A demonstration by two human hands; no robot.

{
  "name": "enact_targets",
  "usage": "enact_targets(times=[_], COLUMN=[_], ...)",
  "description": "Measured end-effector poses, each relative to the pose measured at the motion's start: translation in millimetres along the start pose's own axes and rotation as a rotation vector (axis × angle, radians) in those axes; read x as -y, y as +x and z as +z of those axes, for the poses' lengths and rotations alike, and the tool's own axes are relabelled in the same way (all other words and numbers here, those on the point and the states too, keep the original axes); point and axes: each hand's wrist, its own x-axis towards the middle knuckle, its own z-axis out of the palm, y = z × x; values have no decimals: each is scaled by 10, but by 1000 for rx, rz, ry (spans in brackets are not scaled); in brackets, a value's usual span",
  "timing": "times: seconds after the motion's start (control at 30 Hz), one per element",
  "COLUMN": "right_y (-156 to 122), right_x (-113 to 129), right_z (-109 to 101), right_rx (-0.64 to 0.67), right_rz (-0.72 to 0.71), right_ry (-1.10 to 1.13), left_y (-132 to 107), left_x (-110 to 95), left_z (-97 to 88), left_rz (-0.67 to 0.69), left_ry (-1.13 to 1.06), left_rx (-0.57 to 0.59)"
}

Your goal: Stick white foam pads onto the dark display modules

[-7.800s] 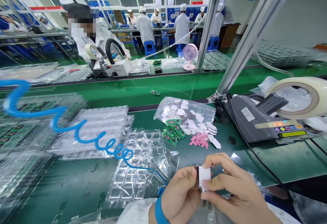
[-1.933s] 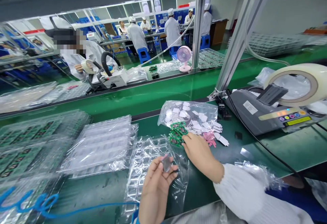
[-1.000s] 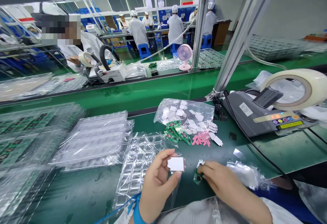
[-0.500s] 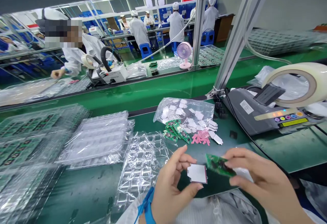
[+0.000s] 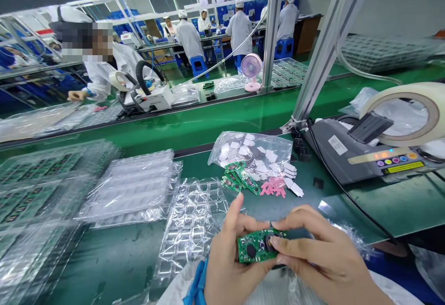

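A green circuit board (image 5: 251, 241) with black round parts lies level between my hands, close to my body. My left hand (image 5: 227, 254) grips its left end and long edges, thumb along the near side. Fingers and thumb of my right hand (image 5: 318, 249) close on the board's right end, one fingertip pressing by a dark round part. The white display-like piece from earlier is not visible now. Beyond my hands lie a small pile of green circuit boards (image 5: 239, 176), pink strips (image 5: 273, 187), white flat pieces (image 5: 295, 187) and a clear plastic bag (image 5: 219, 149) of white pieces.
Clear plastic trays (image 5: 191, 221) lie left of my hands, with stacked trays of boards (image 5: 38, 193) farther left. A grey tape dispenser (image 5: 337, 147) with its cable (image 5: 330, 175) stands right. A metal post (image 5: 320, 54) rises behind. A co-worker (image 5: 100, 73) stands across the bench.
My right hand has brought the circuit board left and down into my left hand, turning its component side up. The white piece in my left hand has gone out of sight.
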Motion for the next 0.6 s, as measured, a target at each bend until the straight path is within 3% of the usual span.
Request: enact_targets(times=[0.13,0.3,0.43,0.6], right_y=[-8,-13,-10,57], right_x=[-38,-108,-188,-267], right_z=[58,89,40,38], right_rx=[41,43,11,125], right_rz=[97,119,6,-74], right_ry=[160,214,-48,-183], left_y=[5,86,254,514], left_x=[-9,-54,-89,-144], left_z=[23,-8,-16,9], left_rz=[-24,7,-241,-606], left_ry=[-53,64,-126,-225], left_rx=[-53,122,186,324])
